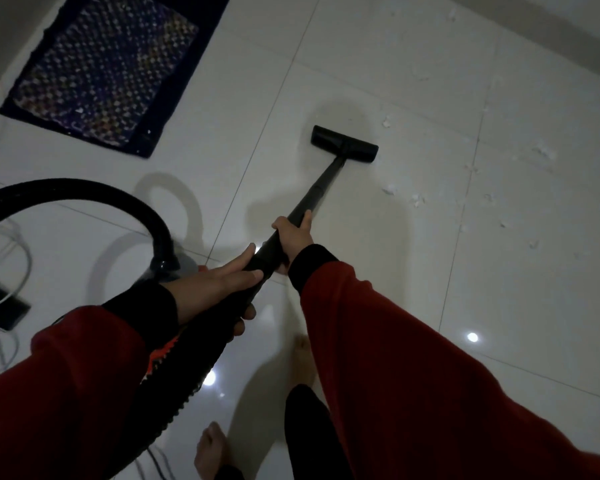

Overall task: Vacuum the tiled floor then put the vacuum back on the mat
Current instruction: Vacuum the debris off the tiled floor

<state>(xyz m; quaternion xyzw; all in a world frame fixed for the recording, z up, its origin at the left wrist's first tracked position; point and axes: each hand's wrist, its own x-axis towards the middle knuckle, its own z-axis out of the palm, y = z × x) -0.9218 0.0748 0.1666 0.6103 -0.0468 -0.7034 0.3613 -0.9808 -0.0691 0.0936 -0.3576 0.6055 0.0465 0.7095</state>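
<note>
In the middle of the tiled floor [378, 237], the black floor head [344, 144] of the vacuum lies flat on the tile, at the far end of a dark wand [317, 190] that slopes back toward the person. The right hand [293, 239] is wrapped around the wand farther along, probably to steer and press the head down. The left hand [222, 289] is closed around the near, thicker end, where the ribbed hose [84, 192] joins, which looks like the pushing and pulling grip. The hose loops off to the left in a wide arc, slack, so it does not drag on the stroke.

White scraps [418, 199] lie scattered to the right of the head and on toward the far right, none touching it; I judge that patch is not yet cleaned. The dark patterned mat [111, 71] lies far left, well apart from the head, with nothing on it, so the return step is not yet done.

The tiles are pale, glossy and reflect small ceiling lights. The room is dim. Loose white cables [14, 251] lie at the left edge. Bare feet [210, 452] stand near.
</note>
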